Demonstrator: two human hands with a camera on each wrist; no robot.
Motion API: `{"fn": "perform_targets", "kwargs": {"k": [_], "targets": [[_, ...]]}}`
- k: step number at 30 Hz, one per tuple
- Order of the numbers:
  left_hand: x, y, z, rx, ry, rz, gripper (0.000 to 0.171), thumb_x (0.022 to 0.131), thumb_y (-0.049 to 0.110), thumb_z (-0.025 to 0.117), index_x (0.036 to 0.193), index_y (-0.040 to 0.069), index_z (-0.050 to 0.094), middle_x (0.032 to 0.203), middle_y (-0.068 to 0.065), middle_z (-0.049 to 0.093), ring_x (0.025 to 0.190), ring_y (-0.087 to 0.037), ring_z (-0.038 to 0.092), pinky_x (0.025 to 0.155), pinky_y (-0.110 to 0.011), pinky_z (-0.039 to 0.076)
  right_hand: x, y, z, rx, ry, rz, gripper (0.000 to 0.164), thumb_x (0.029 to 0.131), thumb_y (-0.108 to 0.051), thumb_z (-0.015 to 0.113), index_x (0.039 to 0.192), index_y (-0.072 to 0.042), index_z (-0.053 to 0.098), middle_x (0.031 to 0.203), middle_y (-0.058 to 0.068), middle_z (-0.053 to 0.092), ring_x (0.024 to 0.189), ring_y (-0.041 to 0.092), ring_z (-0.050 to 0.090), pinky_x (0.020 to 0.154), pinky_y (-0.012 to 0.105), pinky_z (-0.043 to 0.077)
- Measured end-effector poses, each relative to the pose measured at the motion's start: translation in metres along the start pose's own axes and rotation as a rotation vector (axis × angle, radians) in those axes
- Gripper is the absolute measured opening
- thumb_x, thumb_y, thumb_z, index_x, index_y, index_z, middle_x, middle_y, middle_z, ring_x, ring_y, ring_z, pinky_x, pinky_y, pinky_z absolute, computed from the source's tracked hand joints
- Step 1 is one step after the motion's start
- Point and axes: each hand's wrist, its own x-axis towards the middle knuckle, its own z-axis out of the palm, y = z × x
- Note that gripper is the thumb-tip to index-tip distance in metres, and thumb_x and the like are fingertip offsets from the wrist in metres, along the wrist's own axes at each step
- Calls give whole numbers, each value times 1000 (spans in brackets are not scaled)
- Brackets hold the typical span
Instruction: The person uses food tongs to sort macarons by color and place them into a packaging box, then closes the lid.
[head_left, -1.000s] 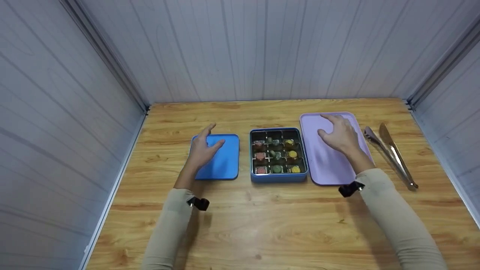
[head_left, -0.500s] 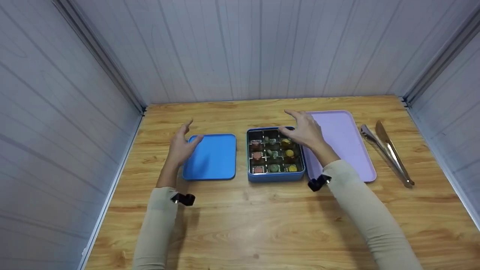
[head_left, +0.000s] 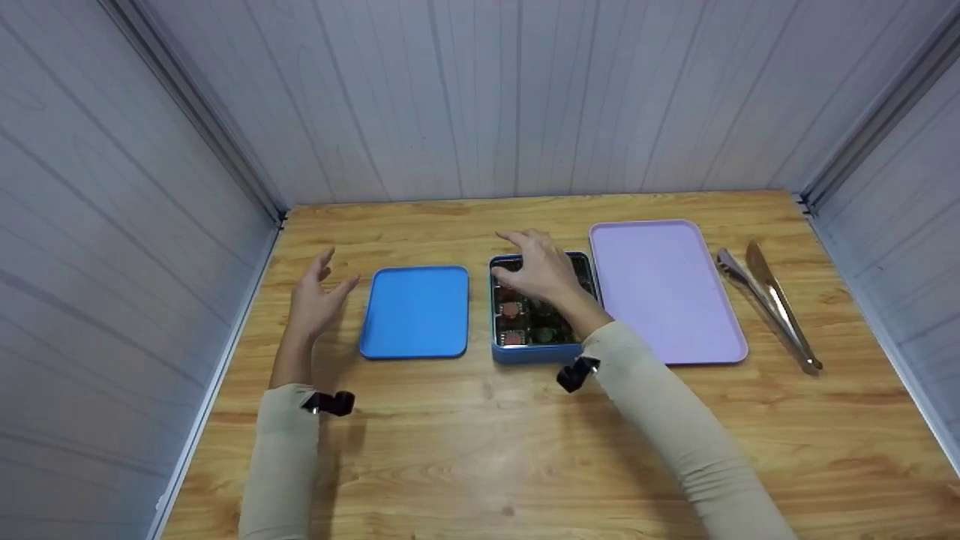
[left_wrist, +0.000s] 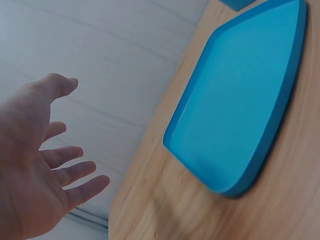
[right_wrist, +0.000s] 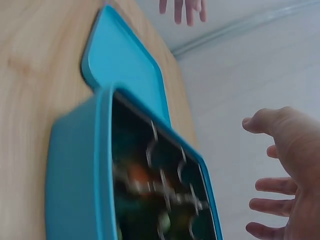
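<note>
My left hand (head_left: 315, 301) hovers left of a blue square lid-like tray (head_left: 415, 311), fingers spread and nothing in them. In the left wrist view the hand's palm (left_wrist: 30, 185) shows bare beside the tray. Over a blue box (head_left: 536, 354) in the middle, my right hand (head_left: 541, 268) hangs with fingers apart, holding nothing. The box has a dark divided insert with small round pieces in its compartments, among them a reddish piece (head_left: 511, 310) and a green piece (head_left: 545, 335). My hand and forearm hide the box's right part. The right wrist view shows the box's compartments blurred.
A purple tray (head_left: 667, 292) lies right of the box. Farther right on the wooden table (head_left: 450, 450) are metal tongs (head_left: 766, 307). Pale panelled walls (head_left: 480, 97) enclose the table at the back and both sides.
Both hands have moved left: the right from above the purple tray to above the box, the left from over the blue tray to beyond its left edge. The trays and box stay put.
</note>
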Motion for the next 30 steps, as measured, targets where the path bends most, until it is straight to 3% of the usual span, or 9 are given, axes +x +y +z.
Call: {"fn": "perform_targets", "kwargs": {"k": [6, 11, 15, 17, 19, 21, 26, 30], "targets": [[-9, -11, -10, 12, -30, -11, 83, 115, 34, 67, 180, 6, 24, 187, -25, 25, 172, -51, 31, 139, -68, 32, 1, -26, 20, 47, -49, -29, 69, 103, -38, 79, 167, -26, 57, 171, 13, 57, 157, 41, 56, 121, 65, 54], [-12, -8, -12, 3, -47, -5, 83, 115, 32, 66, 180, 5, 22, 187, -26, 23, 172, -52, 30, 139, -69, 32, 3, -43, 35, 142, -72, -30, 70, 104, -31, 80, 168, -22, 55, 170, 14, 56, 157, 40, 55, 125, 63, 52], [-15, -5, -8, 5, -58, 5, 82, 115, 31, 67, 179, 3, 23, 186, -28, 24, 171, -52, 30, 138, -69, 34, 5, -57, 50, 196, -69, 20, 72, 104, -26, 80, 170, -17, 52, 170, 17, 57, 159, 40, 53, 130, 62, 47], [-16, -4, -5, 9, -61, 10, 82, 115, 31, 68, 179, 3, 24, 186, -28, 25, 171, -52, 31, 137, -69, 35, 7, -60, 58, 230, -66, 52, 72, 104, -28, 80, 169, -18, 53, 169, 16, 58, 160, 40, 51, 132, 68, 42], [-16, -5, -2, 14, -67, 13, 82, 114, 31, 68, 179, 4, 25, 186, -27, 26, 171, -52, 31, 137, -69, 36, 11, -59, 68, 260, -67, 81, 72, 103, -28, 81, 168, -18, 55, 170, 15, 57, 162, 39, 49, 133, 70, 40], [-17, -7, 2, 19, -73, 14, 82, 114, 30, 69, 179, 5, 26, 186, -27, 27, 171, -51, 31, 137, -69, 36, 24, -44, 92, 265, -47, 93, 73, 100, -31, 84, 167, -18, 57, 168, 13, 60, 161, 37, 50, 132, 66, 42], [-21, -13, 14, 26, -85, 10, 81, 112, 24, 71, 178, 5, 28, 185, -27, 29, 170, -53, 33, 137, -69, 35, 45, -18, 138, 290, -47, 164, 83, 94, -35, 89, 168, -18, 55, 168, 14, 59, 160, 32, 50, 134, 50, 45], [-25, -16, 23, 29, -115, 7, 82, 112, 22, 71, 178, 2, 26, 185, -29, 27, 170, -54, 32, 137, -70, 35, 41, -23, 142, 315, -76, 213, 89, 92, -35, 90, 170, -17, 52, 170, 20, 54, 161, 36, 50, 134, 52, 46]]}}
